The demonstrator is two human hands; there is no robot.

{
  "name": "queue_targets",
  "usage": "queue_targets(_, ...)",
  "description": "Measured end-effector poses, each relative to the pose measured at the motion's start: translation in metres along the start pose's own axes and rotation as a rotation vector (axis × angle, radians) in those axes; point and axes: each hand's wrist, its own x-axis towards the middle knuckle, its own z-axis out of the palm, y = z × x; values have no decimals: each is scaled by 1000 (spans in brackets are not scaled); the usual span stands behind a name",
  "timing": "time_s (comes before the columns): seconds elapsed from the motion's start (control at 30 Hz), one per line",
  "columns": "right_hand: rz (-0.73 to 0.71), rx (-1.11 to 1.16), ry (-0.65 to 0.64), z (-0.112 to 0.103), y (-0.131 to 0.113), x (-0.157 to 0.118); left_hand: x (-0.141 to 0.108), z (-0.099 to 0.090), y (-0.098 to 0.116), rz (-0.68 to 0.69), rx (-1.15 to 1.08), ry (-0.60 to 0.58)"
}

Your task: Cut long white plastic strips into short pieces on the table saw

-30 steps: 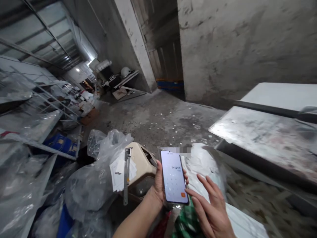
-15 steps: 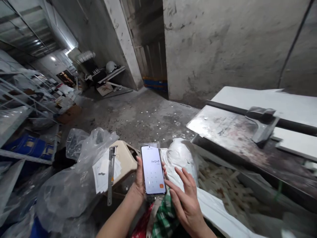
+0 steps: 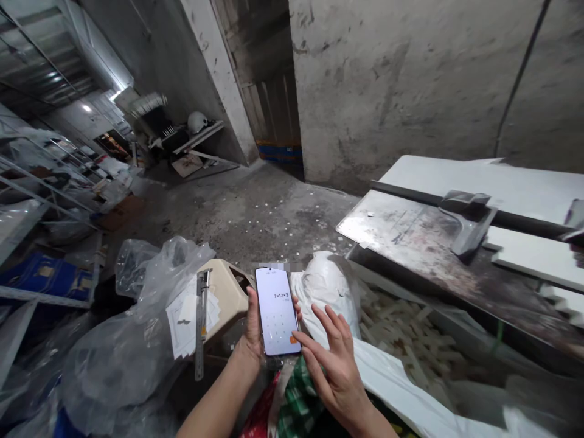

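A smartphone (image 3: 277,313) lies upright in my left hand (image 3: 252,331), thumb along its left edge and fingertips showing at its right edge. Its lit screen shows a calculator with "7×12×3". My right hand (image 3: 335,359) has its fingers spread, the index fingertip at the orange key in the screen's lower right corner; whether it presses is hard to tell. Left of the phone, a caliper (image 3: 201,328) rests on paper sheets (image 3: 180,322) on a beige plastic stool (image 3: 228,283).
Clear plastic bags (image 3: 118,353) heap up at the left, beside metal shelving (image 3: 50,298) with blue bundles. A white sack (image 3: 326,283) stands beyond my right hand. Off-white strips (image 3: 410,334) fill a container under the stained worktable (image 3: 406,231). Small white scraps dot the floor (image 3: 237,213).
My right index finger has moved from beside the phone's right edge onto the orange key. The whole view has shifted slightly; the left hand still holds the phone.
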Motion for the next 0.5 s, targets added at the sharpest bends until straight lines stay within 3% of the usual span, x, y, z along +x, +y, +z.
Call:
queue_targets(0.37,-84,-15,-29,0,-12,3,0,3,1,-48,-11,42)
queue_targets(0.5,-133,-41,-59,5,-19,4,-2,5,-1,-88,4,5)
